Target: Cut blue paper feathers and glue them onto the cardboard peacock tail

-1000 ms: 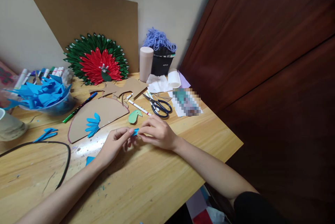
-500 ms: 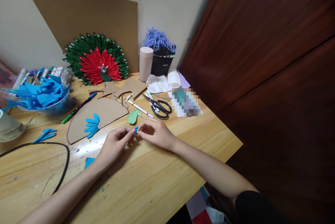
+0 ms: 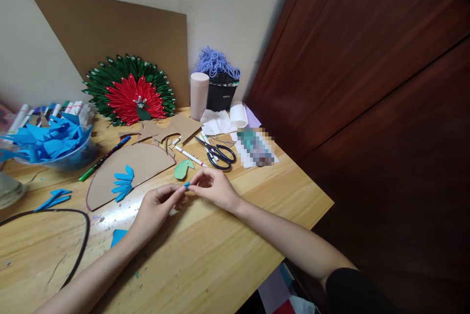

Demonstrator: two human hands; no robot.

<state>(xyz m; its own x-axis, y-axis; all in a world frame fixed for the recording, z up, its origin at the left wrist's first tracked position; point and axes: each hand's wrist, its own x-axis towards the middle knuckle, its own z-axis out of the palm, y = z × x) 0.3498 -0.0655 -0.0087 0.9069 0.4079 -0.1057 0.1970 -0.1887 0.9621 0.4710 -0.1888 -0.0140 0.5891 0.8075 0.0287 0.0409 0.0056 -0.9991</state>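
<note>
Between the fingertips of both hands is a small blue folded piece (image 3: 187,186), mostly covered by fingers. My left hand (image 3: 157,209) pinches it from the left, thumb on top. From the right, my right hand (image 3: 216,190) pinches its other end between thumb and forefinger. Just beyond them lies a green bird-shaped cutout (image 3: 183,170). To the left, blue petals (image 3: 123,184) fan out on a half-round piece of cardboard (image 3: 141,159). A flat blue scrap (image 3: 118,237) lies beside my left forearm.
A bowl of blue pieces (image 3: 55,143) stands at the left, near loose blue strips (image 3: 55,198) and a black cord (image 3: 87,228). Scissors (image 3: 220,153), markers (image 3: 191,155) and cardboard offcuts (image 3: 161,130) lie beyond my hands. A red-and-green peacock (image 3: 137,94) leans on a cardboard sheet (image 3: 121,25).
The view has shifted slightly, so the table's things sit lower and further left. My fingertips have moved a little on the blue piece, and less of it shows. Both hands still pinch it.
</note>
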